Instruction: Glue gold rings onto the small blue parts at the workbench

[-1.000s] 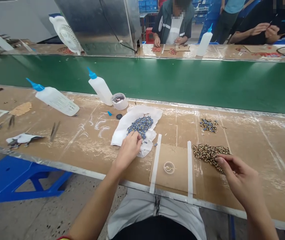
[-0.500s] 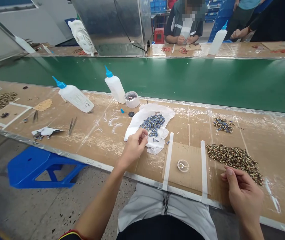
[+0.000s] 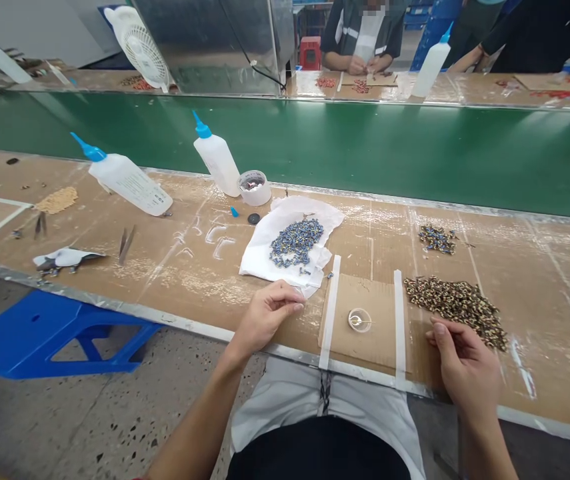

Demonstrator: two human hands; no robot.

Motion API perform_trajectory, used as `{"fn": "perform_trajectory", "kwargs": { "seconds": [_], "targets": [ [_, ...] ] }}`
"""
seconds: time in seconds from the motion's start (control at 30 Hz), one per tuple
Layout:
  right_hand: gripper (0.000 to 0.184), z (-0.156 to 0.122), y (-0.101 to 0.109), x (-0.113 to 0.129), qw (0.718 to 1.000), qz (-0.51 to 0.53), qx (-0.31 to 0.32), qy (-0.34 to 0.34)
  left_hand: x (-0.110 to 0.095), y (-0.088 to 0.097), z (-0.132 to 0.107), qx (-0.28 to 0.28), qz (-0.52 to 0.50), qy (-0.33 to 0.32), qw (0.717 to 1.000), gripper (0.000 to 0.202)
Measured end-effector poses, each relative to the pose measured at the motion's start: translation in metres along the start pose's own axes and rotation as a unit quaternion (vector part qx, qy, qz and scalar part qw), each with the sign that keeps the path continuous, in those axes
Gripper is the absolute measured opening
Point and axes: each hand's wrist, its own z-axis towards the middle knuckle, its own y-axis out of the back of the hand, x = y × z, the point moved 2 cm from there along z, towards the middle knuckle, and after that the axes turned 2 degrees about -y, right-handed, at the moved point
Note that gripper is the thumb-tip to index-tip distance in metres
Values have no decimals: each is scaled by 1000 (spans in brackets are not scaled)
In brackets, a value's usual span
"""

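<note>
My left hand (image 3: pixel 269 315) is just below the front corner of a white paper sheet (image 3: pixel 257 259). Its thumb and fingers are pinched together; anything between them is too small to make out. Small blue pieces with yellowish ends lie in a pile (image 3: pixel 297 240) on the paper. Beside the near edge of a larger pile of dark and gold pieces (image 3: pixel 457 308) is my right hand (image 3: pixel 467 363), its fingers closed, with whatever they may hold hidden. Between my hands, a small clear round cup (image 3: pixel 359 320) with a thin stick in it sits on a cardboard piece (image 3: pixel 359 293) edged by white tape strips.
Two white bottles with blue nozzles (image 3: pixel 217 163) (image 3: pixel 132 183) stand or lean near a tape roll (image 3: pixel 255 188). Tweezers (image 3: pixel 126 245) lie at left. A smaller blue pile (image 3: pixel 437 239) is at right. The green belt (image 3: pixel 365 143) runs behind; people sit beyond. A blue stool (image 3: pixel 59 333) stands below.
My left hand has drawn back from the blue pile toward the table's near edge. My right hand stays by the dark pile, closed. The camera view has shifted slightly.
</note>
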Motion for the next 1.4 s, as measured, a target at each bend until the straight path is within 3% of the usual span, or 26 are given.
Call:
{"fn": "perform_trajectory", "kwargs": {
  "seconds": [0.17,0.37,0.5,0.63,0.77,0.97,1.27,1.4],
  "targets": [
    [29,-6,-1,15,999,48,1,15,3,-9,-5,-10,-2,-37,999,12],
    [28,-20,-32,55,968,54,231,81,-5,-30,-3,69,19,-56,996,15],
    [12,-26,-44,73,965,54,226,124,-8,-40,-6,101,70,-112,986,22],
    [10,-28,-48,86,955,35,236,176,-4,-45,-12,119,89,-129,980,26],
    [12,-25,-51,98,941,23,262,212,-4,-46,-17,130,91,-120,980,27],
    [11,-19,-57,107,927,29,316,198,-11,-40,-20,128,77,-85,985,31],
    [14,-13,-66,106,924,10,305,230,-15,-40,-22,120,46,-24,991,11],
    [11,-9,-65,103,935,21,291,202,-13,-45,-22,121,29,-11,992,7]
  ]
}}
